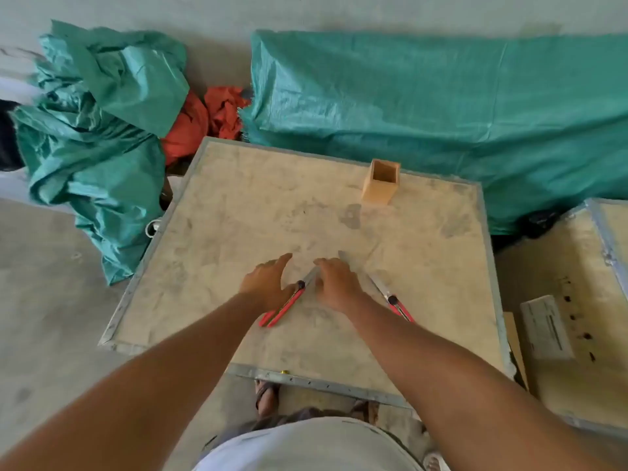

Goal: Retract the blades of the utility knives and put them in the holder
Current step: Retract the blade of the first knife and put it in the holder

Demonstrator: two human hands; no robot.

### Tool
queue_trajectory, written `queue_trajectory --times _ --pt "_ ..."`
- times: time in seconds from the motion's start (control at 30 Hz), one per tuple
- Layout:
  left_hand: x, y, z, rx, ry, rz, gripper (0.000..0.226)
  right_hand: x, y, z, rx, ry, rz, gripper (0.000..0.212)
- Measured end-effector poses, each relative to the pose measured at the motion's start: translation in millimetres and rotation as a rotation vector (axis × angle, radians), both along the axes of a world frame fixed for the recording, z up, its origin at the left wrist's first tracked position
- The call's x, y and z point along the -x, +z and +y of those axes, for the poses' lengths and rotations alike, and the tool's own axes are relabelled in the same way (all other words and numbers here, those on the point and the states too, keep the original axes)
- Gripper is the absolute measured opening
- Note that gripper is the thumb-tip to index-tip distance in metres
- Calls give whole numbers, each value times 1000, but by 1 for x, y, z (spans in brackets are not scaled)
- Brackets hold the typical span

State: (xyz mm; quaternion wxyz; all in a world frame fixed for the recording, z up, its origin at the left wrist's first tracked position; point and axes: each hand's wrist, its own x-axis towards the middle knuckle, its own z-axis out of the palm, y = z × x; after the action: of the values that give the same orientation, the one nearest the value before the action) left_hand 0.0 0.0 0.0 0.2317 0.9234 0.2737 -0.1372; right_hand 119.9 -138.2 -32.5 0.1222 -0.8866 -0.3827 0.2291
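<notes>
Two red utility knives lie on a square wooden board (238,205) with a metal rim. The left knife (289,302) points up and right, its blade extended between my hands. The right knife (390,297) points up and left, its blade out; my right wrist covers part of it. My left hand (268,283) hovers just left of the left knife, fingers apart, holding nothing. My right hand (336,283) is spread between the two knives, also holding nothing. A small square wooden holder (380,185) stands upright near the board's far edge.
Green tarpaulin bundles (441,103) and red cloth (204,120) lie on the floor behind and to the left of the board. A second wooden crate (577,300) with a paper label sits to the right. My sandalled foot (266,396) shows under the near edge.
</notes>
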Motion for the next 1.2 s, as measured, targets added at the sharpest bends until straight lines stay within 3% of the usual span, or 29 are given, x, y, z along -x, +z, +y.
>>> queue_trajectory --times 0.2,0.47,0.73,0.93,1.1,1.2 --pt "37 -41 -7 153 78 59 62 39 -33 1 -26 -178 266 44" --pt "47 -72 -3 273 116 -115 37 59 -48 19 -176 -504 379 36" --pt "54 -83 -8 362 125 -182 36 67 -54 27 -337 -831 462 20" --pt "53 -71 -3 639 305 -218 44 65 -32 29 -482 -852 566 16" --pt "51 -30 8 998 298 -294 57 45 12 20 -625 -805 657 20" --pt "44 -8 8 1116 297 -315 58 32 40 13 -693 -748 685 22"
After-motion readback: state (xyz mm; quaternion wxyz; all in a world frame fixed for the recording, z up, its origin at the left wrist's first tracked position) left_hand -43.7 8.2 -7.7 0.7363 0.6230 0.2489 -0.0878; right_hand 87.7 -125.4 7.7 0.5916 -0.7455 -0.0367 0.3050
